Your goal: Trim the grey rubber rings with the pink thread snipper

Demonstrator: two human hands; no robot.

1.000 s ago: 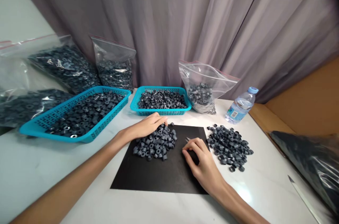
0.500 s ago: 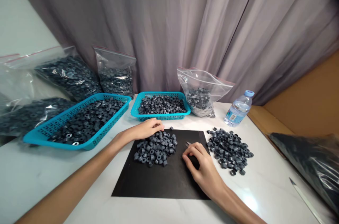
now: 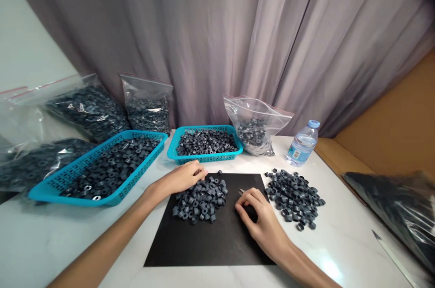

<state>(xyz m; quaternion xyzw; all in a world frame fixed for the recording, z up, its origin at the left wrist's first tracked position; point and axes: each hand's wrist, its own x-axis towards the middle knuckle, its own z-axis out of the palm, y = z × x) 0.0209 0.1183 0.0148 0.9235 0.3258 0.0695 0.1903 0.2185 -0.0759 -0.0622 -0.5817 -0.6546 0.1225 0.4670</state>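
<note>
A heap of small dark grey rings [image 3: 200, 199] lies on a black mat [image 3: 207, 238]. My left hand [image 3: 183, 176] rests at the heap's far left edge, fingers curled onto the rings. My right hand [image 3: 260, 220] sits on the mat's right part, fingers pinched round thin metal tweezers [image 3: 241, 191] whose tip pokes out toward the heap. A second pile of the same rings [image 3: 294, 197] lies on the white table right of the mat.
Two teal baskets of rings stand behind the mat, a large basket [image 3: 98, 168] at left and a small basket [image 3: 205, 142] in the middle. Several clear bags of rings [image 3: 254, 127] line the curtain. A water bottle [image 3: 302, 143], a dark bag [image 3: 394, 206] and a blade [image 3: 390, 254] are at right.
The view has tilted up, so everything sits lower in frame. My left hand drew back slightly along the heap's edge. My right hand has stayed put.
</note>
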